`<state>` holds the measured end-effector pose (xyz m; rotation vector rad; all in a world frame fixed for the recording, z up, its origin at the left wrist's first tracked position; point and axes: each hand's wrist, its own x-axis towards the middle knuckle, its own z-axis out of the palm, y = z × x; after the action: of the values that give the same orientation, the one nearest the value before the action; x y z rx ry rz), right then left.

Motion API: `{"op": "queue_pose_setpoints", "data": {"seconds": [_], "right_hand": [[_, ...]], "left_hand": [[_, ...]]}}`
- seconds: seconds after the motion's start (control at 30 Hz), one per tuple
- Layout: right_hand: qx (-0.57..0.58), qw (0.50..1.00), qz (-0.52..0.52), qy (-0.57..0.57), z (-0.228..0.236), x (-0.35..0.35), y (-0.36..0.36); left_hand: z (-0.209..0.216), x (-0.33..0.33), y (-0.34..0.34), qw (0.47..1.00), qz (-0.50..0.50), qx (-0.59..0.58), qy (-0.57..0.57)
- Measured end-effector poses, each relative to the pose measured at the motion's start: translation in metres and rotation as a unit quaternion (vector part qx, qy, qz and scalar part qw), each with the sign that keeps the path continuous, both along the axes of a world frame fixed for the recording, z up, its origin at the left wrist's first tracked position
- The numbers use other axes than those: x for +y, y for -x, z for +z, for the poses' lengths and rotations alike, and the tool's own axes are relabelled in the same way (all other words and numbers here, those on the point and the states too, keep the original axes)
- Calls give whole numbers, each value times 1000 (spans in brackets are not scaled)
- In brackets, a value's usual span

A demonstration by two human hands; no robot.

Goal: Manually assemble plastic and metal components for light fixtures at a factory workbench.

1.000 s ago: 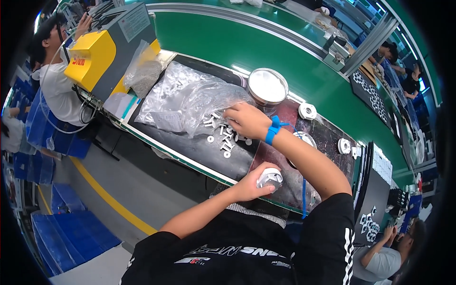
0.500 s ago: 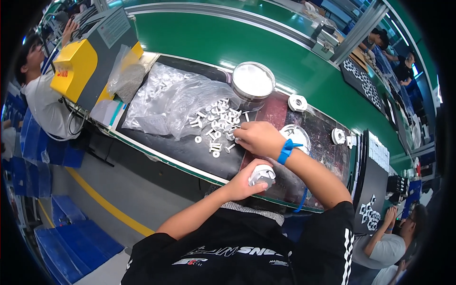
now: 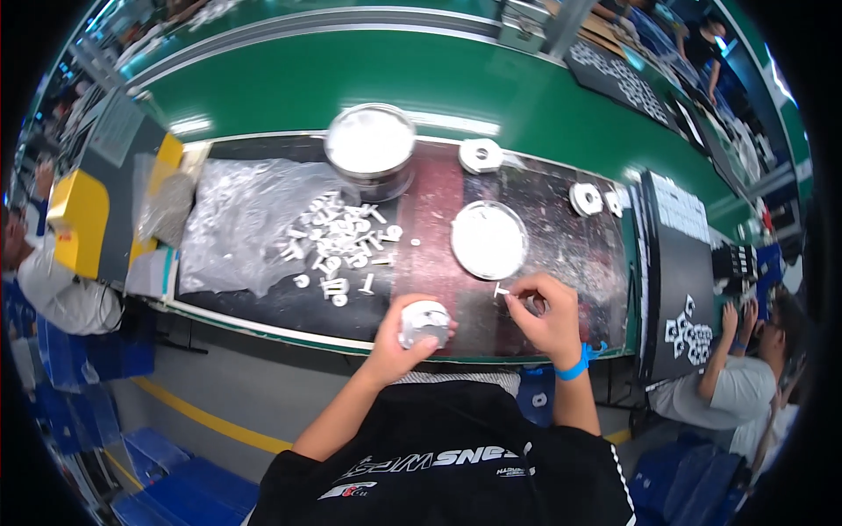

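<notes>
A clear plastic bag (image 3: 232,232) and heaped white pins (image 3: 338,238) lie on the tabletop (image 3: 430,263); my left hand (image 3: 393,340) grasps a round white part (image 3: 424,323) near the front edge; beside a round dish (image 3: 488,241), my right hand (image 3: 551,320) pinches one slim pin (image 3: 500,292).

This is a factory workshop, set up for hand work on many small parts. A long green bench (image 3: 263,101) crosses the view, a metal post (image 3: 570,31) rising beyond it. A yellow-grey machine (image 3: 79,219) stands at the left, and loose white pins (image 3: 338,235) lie heaped by a plastic bag (image 3: 232,219). More workers (image 3: 724,386) are at both sides, and a yellow line (image 3: 215,416) marks the grey floor (image 3: 263,401).
</notes>
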<state>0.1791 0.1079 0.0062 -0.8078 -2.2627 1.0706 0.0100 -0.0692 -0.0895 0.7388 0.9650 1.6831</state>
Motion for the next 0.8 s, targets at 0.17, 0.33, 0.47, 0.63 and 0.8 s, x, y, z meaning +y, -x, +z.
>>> {"op": "queue_pose_setpoints", "data": {"seconds": [0.17, 0.33, 0.47, 0.63, 0.8], "right_hand": [[12, 995, -97, 4, -53, 5, -59], [-2, 997, -48, -68, -60, 13, -72], [6, 996, -39, -75, -56, 24, -69], [34, 994, -86, -61, -47, 43, -45], [26, 994, -100, -37, -57, 51, -31]], "left_hand": [[16, 20, -7, 998, 34, -44, 13], [18, 54, -18, 995, 55, -79, 35], [5, 56, -28, 997, 41, -34, 46], [1, 54, -29, 998, 52, -3, 40], [3, 55, -30, 997, 61, -8, 42]]}}
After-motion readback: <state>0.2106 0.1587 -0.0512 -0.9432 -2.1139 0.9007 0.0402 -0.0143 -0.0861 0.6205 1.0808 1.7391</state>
